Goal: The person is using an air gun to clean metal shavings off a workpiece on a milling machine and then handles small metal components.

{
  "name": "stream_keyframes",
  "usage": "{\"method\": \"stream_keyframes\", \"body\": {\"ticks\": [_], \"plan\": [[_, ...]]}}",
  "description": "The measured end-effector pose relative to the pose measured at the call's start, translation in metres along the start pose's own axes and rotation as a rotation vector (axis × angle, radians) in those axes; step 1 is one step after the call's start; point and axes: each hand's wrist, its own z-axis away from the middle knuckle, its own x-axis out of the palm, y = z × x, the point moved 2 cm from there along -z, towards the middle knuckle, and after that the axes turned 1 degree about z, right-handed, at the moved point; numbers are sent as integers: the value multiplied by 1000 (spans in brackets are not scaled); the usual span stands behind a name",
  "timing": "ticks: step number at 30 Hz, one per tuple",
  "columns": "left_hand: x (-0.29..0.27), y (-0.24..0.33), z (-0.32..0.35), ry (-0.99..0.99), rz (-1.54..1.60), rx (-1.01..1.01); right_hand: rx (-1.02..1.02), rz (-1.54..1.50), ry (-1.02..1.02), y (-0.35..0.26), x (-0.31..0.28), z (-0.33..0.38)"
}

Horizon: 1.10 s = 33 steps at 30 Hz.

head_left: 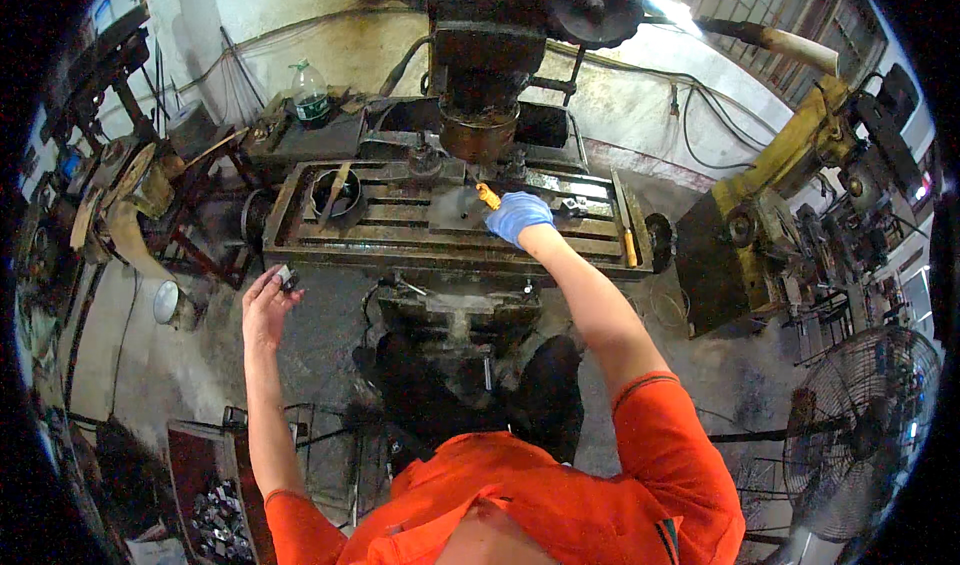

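In my right hand (520, 218), which wears a blue glove, is an orange-handled tool (487, 196); its exact kind is unclear. The hand reaches over the slotted metal table (390, 252) of a milling machine, just below the machine's head (478, 130). My bare left hand (266, 305) pinches a small dark metal block (288, 277) in front of the table's left end. A black bowl (324, 190) with a wooden-handled brush (338, 183) laid across it rests on the table's left. Small metal pieces (573, 206) lie to the right of my glove.
A yellow-handled tool (630, 248) lies along the table's right end. Lower left stands a bin (185, 475) of small metal parts. A large fan (860, 435) is at lower right, near a yellow machine (770, 180). A clear bottle (310, 95) stands behind the table.
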Motion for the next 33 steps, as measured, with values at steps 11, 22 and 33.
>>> {"method": "stream_keyframes", "body": {"ticks": [11,22,33], "plan": [[114,-51,-29,-272,-149,-117,-282,-3,-215,48,-36,144],[237,-103,-98,-393,-1268,318,-326,-515,80,77,-52,145],[245,-136,-130,-428,-1526,462,-62,-539,-6,109,104,78]]}}
